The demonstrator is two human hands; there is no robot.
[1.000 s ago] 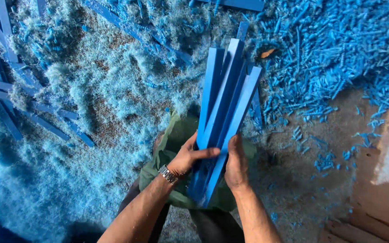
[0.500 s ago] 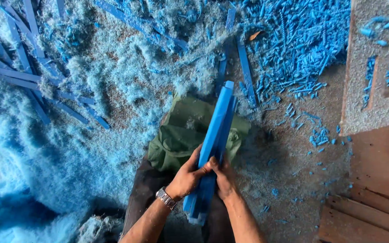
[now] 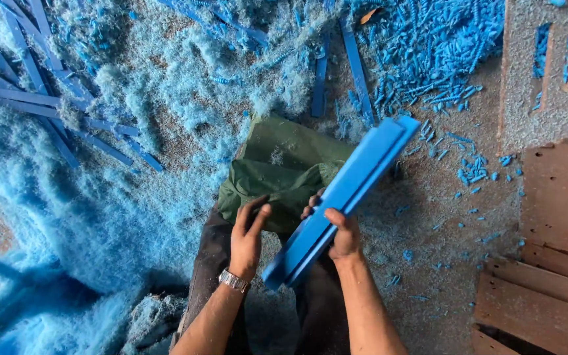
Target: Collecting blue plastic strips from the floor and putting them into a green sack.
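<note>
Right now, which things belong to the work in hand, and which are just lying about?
In hand:
- stack of blue strips, gripped by right hand
- left hand, open beside it
- green cloth under them

Lying about:
- loose blue strips
- blue shavings
- short blue offcuts
- wooden boards

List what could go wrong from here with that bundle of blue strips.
1. Only the right hand grips the stack of blue strips; the left hand is off it, open, so strips might slide apart and drop.
2. The stack tilts out over the green cloth; fallen strips could get lost among the blue shavings.
</note>
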